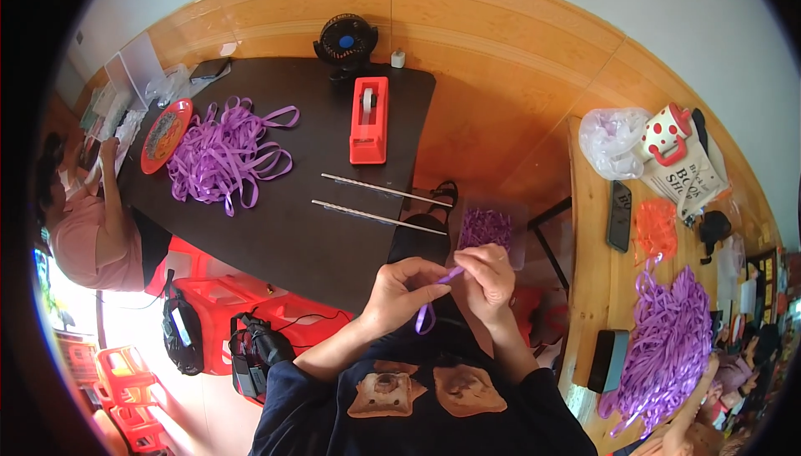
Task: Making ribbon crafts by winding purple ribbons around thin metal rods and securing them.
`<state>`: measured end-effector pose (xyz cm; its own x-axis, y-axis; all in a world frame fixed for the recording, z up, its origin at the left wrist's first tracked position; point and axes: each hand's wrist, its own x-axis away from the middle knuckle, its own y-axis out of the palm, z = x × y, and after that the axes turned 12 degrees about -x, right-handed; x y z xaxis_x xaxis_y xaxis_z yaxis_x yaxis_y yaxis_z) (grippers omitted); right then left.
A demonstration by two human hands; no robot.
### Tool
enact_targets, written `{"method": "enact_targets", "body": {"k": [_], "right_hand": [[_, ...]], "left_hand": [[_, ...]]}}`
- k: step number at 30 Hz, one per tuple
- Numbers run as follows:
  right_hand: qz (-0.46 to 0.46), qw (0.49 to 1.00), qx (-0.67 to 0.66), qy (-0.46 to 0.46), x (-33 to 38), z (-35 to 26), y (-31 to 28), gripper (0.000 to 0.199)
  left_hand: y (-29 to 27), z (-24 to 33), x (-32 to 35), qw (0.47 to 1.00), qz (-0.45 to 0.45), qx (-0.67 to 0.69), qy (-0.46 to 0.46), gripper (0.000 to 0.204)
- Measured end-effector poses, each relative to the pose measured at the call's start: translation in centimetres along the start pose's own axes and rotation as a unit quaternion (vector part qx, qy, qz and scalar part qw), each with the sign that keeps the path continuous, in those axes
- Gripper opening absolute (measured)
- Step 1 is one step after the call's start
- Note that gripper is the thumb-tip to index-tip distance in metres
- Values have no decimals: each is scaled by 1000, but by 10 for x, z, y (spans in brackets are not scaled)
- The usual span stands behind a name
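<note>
A narrow purple ribbon (450, 275) stretches between my two hands over my lap, just off the near edge of the dark table (325, 247). My left hand (399, 296) pinches it between thumb and fingers, and a small loop of it dangles below. Close by, my right hand (486, 279) grips the other end with its fingertips curled in. Beyond my hands, two thin pale sticks (380, 216) lie side by side across the table's right edge. Below that edge, a clear plastic box (519, 243) holds many short purple pieces.
On the table are a purple ribbon heap (225, 151), an orange-red plate (167, 135), a red tape dispenser (369, 135) and a black fan (346, 43). A wooden table (584, 306) at right bears more ribbon (667, 339) and a phone (619, 216). A person (100, 231) sits left.
</note>
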<state>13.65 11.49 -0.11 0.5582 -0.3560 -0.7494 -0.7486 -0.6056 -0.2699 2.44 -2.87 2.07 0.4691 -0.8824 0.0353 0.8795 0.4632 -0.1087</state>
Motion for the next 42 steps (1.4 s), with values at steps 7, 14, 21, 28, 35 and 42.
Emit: {"method": "enact_targets", "body": {"k": [7, 14, 21, 28, 35, 42], "right_hand": [[-46, 990, 128, -39, -10, 23, -11, 27], [-58, 986, 142, -63, -39, 66, -8, 24], [-80, 988, 96, -90, -72, 101, 14, 21], [-78, 994, 49, -58, -74, 130, 46, 20], [-96, 995, 7, 21, -30, 147, 73, 17], [-88, 988, -70, 108, 27, 103, 71, 14]], "left_hand": [[30, -54, -8, 930, -40, 336, -142, 15], [36, -77, -41, 923, -40, 357, -140, 13], [28, -100, -60, 910, -50, 396, -112, 13], [26, -117, -78, 886, 119, 447, -30, 13], [26, -122, -78, 893, 145, 427, 12, 11], [37, -116, -34, 898, 141, 411, -71, 13]]}}
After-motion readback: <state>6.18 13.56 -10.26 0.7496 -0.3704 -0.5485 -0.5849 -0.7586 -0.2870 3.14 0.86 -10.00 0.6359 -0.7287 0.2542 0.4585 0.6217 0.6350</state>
